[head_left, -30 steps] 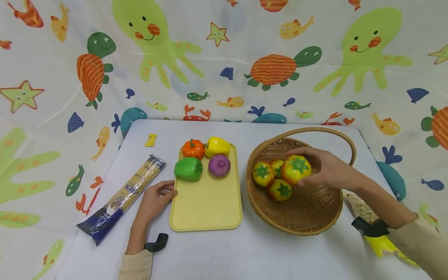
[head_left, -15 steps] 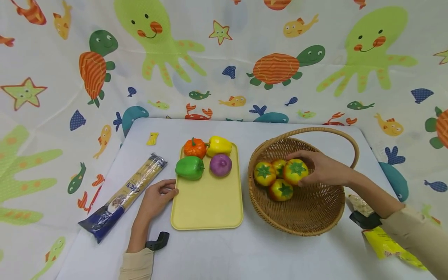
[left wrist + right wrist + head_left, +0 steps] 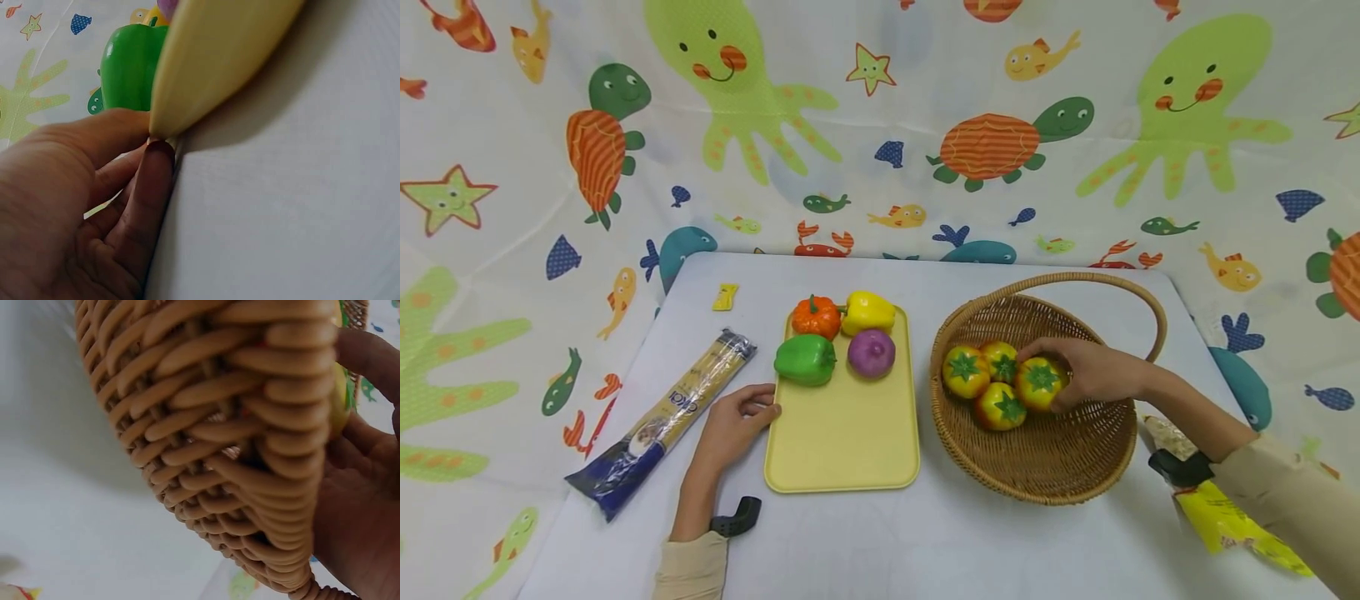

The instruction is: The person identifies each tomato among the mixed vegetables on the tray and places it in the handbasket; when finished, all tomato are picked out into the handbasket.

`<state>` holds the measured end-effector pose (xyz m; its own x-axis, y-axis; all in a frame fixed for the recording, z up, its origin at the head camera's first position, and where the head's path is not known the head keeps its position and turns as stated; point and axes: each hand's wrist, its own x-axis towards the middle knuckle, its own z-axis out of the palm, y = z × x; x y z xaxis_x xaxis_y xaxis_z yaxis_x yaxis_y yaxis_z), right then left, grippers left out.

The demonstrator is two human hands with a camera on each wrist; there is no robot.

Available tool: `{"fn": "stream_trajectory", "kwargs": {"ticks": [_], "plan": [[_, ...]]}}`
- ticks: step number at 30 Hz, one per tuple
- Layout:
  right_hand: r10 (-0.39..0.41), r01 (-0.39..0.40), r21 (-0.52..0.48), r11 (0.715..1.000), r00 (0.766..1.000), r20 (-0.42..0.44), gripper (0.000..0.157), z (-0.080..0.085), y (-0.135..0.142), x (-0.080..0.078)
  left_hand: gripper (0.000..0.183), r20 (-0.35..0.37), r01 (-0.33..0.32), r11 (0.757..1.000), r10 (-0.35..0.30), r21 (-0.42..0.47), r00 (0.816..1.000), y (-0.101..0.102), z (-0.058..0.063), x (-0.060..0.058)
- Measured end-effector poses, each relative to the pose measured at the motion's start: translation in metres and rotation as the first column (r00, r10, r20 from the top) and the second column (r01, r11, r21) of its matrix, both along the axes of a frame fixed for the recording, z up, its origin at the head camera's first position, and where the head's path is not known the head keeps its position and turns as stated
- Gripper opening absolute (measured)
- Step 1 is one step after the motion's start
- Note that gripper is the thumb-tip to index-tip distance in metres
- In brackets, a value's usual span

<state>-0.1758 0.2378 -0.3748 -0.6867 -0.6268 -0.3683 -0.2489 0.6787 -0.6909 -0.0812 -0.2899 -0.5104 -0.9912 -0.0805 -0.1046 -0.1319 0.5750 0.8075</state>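
Observation:
My left hand (image 3: 739,427) pinches the left rim of a pale yellow tray (image 3: 842,450), thumb on top and a finger beneath in the left wrist view (image 3: 94,187). On the tray's far half sit an orange pumpkin (image 3: 817,318), a yellow bell pepper (image 3: 868,313), a green bell pepper (image 3: 805,360) and a purple onion (image 3: 871,353). My right hand (image 3: 1093,372) reaches into a wicker basket (image 3: 1045,475) and grips a yellow-red tomato (image 3: 1040,385) with a green star-shaped top. Several similar tomatoes (image 3: 966,372) lie against it on the basket's left side. In the right wrist view the wicker wall hides most of the tomato.
Left of the tray lies a long pack of spaghetti (image 3: 670,417), and a small yellow wrapped packet (image 3: 725,297) is at the back left. A yellow bag (image 3: 1221,517) lies partly under the right forearm. The basket's tall handle (image 3: 1157,308) arches over its far right side.
My right hand has lowered the tomato into the basket and shifted it slightly right, beside the others. The left hand stays on the tray's rim.

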Motion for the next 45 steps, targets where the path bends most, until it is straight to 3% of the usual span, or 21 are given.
{"fn": "stream_trajectory", "kwargs": {"ticks": [13, 24, 30, 45], "plan": [[-0.011, 0.011, 0.075, 0.997, 1.0, 0.008, 0.065, -0.002, 0.002, -0.003, 0.041, 0.004, 0.002, 1.0, -0.002, -0.006, 1.0, 0.0, 0.0, 0.0], [-0.015, 0.024, 0.118, 0.993, 0.997, -0.077, 0.062, -0.006, 0.0, -0.003, 0.042, -0.013, 0.003, 1.0, -0.003, -0.002, 1.0, -0.001, 0.0, 0.0], [-0.086, 0.09, 0.114, 0.989, 0.995, -0.045, 0.062, -0.01, 0.001, -0.002, 0.043, 0.005, 0.002, 1.0, -0.002, 0.0, 1.0, -0.001, -0.002, 0.001], [-0.117, 0.123, 0.09, 0.988, 0.991, -0.063, 0.057, -0.015, -0.002, 0.0, 0.04, -0.008, 0.017, 1.0, -0.017, -0.003, 1.0, -0.002, 0.0, -0.002]]}}
